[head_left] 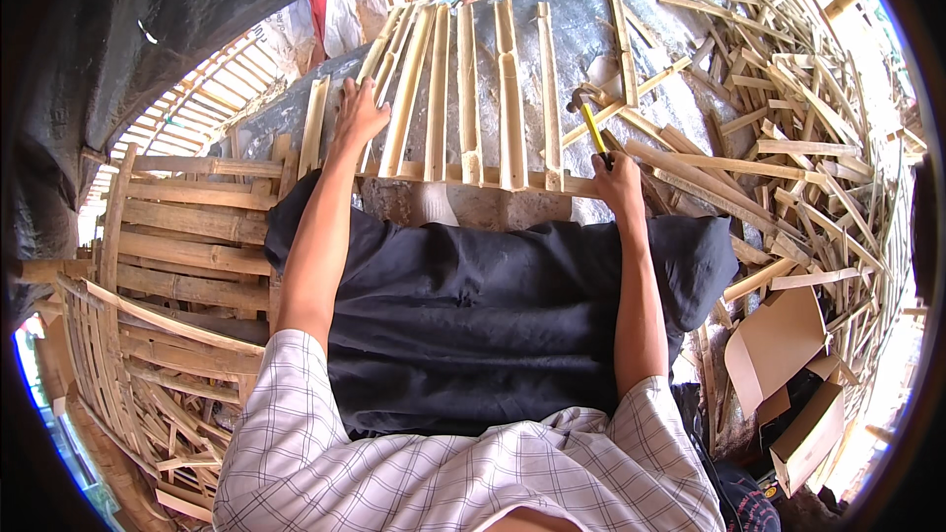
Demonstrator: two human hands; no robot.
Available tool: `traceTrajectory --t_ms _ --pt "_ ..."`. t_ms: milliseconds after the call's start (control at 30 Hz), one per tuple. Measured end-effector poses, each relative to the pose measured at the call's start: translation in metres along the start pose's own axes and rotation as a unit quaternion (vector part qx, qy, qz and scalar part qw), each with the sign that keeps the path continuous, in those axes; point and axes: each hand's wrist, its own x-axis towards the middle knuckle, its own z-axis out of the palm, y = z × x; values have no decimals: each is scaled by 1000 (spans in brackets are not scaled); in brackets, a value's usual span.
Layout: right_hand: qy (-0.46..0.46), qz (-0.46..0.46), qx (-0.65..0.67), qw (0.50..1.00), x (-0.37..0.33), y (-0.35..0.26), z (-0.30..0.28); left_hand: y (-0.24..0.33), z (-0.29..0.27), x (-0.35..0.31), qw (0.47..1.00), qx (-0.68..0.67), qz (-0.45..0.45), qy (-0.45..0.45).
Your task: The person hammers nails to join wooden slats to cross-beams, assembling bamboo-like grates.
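Note:
Several split bamboo slats [468, 89] lie side by side in front of me, pointing away, their near ends over a bamboo crosspiece [581, 182]. My left hand [363, 120] rests on the slats at the left side, its fingers apart and touching them. Whether it presses on one slat or two I cannot tell. In my right hand [619, 183], to the right of the slat row, is a hammer [591, 124] with a yellow and black handle. Its metal head points away from me, above the ground and apart from the slats.
A dark cloth [493, 305] covers my lap. Loose bamboo strips [798, 138] are heaped along the right. An opened cardboard box [778, 350] stands at the lower right. On the left is a slatted bamboo frame [192, 227]; dark sheeting [128, 49] hangs above it.

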Motion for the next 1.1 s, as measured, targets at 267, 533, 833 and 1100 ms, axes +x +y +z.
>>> traceTrajectory --t_ms 267,533,833,1100 --pt "-3 -20 -19 1000 2 6 9 18 9 -1 975 -89 203 -16" --pt "-12 -18 -31 999 2 4 7 37 24 -21 971 -63 230 -3" --pt "-15 -24 -28 999 -1 0 4 36 28 -21 966 -64 250 9" --pt "-16 -10 -17 1000 1 1 9 37 37 -22 977 -19 214 -2"
